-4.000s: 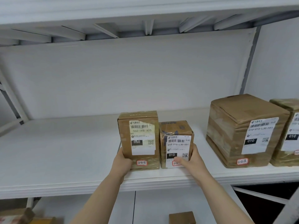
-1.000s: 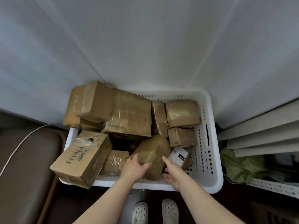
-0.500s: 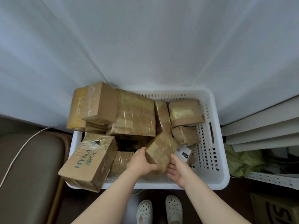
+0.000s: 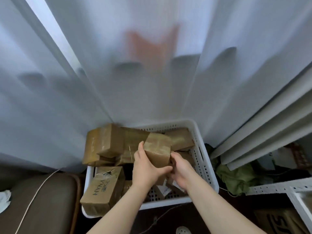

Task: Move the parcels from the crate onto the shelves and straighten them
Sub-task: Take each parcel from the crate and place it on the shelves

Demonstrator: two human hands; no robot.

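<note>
- Above the white crate [image 4: 202,163], a brown parcel [image 4: 158,148] is gripped by left hand [image 4: 146,168] and right hand [image 4: 181,171], fingers [image 4: 141,146] curled round it.
- "HYNA" is read on a carton [image 4: 103,189].

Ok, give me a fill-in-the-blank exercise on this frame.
The left hand and right hand grip ___ parcel between them.
The plastic crate is ___.
The box at the crate's front-left corner reads ___.
Missing: one; white; HYNA.
</note>
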